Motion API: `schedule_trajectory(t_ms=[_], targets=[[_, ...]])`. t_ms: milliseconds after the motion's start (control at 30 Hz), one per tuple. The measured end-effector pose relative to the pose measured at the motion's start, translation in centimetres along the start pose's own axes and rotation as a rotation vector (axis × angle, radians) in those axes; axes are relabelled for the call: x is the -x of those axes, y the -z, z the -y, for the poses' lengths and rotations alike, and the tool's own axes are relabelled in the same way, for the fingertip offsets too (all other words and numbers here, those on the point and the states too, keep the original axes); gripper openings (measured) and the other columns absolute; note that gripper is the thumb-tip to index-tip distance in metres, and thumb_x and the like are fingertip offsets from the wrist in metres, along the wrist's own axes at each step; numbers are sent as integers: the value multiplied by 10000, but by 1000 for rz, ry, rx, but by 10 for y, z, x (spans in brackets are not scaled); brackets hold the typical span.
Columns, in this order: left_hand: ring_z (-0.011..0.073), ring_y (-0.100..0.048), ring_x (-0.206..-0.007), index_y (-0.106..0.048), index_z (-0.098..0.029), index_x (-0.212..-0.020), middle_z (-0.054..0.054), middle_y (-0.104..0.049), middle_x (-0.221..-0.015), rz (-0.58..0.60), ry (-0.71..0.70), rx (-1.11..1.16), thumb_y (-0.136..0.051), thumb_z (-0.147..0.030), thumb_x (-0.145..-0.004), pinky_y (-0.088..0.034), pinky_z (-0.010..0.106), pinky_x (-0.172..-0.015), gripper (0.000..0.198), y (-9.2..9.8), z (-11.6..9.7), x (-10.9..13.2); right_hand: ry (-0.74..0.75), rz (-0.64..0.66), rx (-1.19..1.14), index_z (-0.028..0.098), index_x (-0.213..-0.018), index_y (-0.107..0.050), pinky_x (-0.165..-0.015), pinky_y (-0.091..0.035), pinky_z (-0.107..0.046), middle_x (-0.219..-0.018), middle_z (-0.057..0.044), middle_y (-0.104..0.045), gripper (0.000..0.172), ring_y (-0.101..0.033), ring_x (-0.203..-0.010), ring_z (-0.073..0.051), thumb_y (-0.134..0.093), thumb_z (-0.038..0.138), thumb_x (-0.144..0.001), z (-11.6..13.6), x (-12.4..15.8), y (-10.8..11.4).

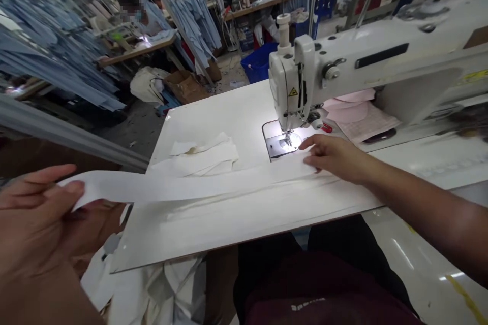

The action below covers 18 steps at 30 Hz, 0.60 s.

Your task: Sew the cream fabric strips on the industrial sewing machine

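A long white fabric strip (213,186) stretches across the sewing table, between my two hands. At the left, my left hand (41,208) pinches one end of it, past the table's edge. My right hand (330,156) is closed on the other end, its fingers just in front of the needle plate (280,146). Above that plate stands the white sewing machine (292,81), its lamp lit and its presser foot close to my right fingertips. More white strips lie under the held one. Behind it rests a small pile of white fabric pieces (206,157).
Pink fabric pieces (362,111) lie under the machine arm. Below the table's left front are heaped white cloth pieces (152,289). A blue bin (257,63) stands behind the table. Hanging light-blue garments (46,45) and people at other machines fill the background.
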<state>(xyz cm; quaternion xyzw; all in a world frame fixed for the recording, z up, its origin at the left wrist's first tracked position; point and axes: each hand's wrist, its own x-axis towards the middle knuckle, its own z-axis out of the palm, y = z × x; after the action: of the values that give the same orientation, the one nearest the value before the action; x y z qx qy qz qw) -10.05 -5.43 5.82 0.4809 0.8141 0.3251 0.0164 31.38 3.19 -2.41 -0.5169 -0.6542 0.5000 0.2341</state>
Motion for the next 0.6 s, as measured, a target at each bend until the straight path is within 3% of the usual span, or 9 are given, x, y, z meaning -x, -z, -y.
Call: schedule_trajectory(t_ms=[100,167,300,467,600], targets=[[142,-518,-508,-598,-232,-943,-44,-554,-575,132,62,289,-688,-477,-554,-446,276,-460,468,-37,-44,11,-69,30,8,193,-966,-540,-465,-337,-207,-615,47,-485,202,-490,-531,-94,-553,216,-766,0,-12,-9],[101,-474,-488,-603,-183,-808,-47,-531,-555,420,11,371,-734,-412,-471,-394,231,-458,428,-69,-76,24,-79,48,-9,191,-986,-528,-447,-313,-205,-604,57,-477,213,-443,-506,-86,-541,213,-775,-2,-15,-11],[93,-457,-476,-606,-181,-832,-47,-518,-551,772,-200,336,-659,-369,-613,-355,219,-450,293,-130,-128,48,-60,60,-79,206,-1021,-514,-423,-278,-206,-587,73,-481,247,-369,-463,-79,-536,241,-778,-9,-15,-11],[122,-558,-572,-606,-222,-1000,-38,-591,-620,913,-374,218,-538,-255,-784,-441,250,-559,229,-176,-165,67,-26,48,-107,197,-1019,-515,-444,-299,-208,-587,65,-499,227,-397,-479,-82,-515,264,-803,-14,-16,-11],[148,-648,-735,-524,-214,-1183,17,-669,-821,1046,-232,380,-462,-213,-843,-525,293,-689,345,-189,-172,72,27,49,-132,187,-1060,-495,-533,-381,-229,-646,41,-525,300,-502,-580,-106,-522,370,-824,-16,-15,-10]])
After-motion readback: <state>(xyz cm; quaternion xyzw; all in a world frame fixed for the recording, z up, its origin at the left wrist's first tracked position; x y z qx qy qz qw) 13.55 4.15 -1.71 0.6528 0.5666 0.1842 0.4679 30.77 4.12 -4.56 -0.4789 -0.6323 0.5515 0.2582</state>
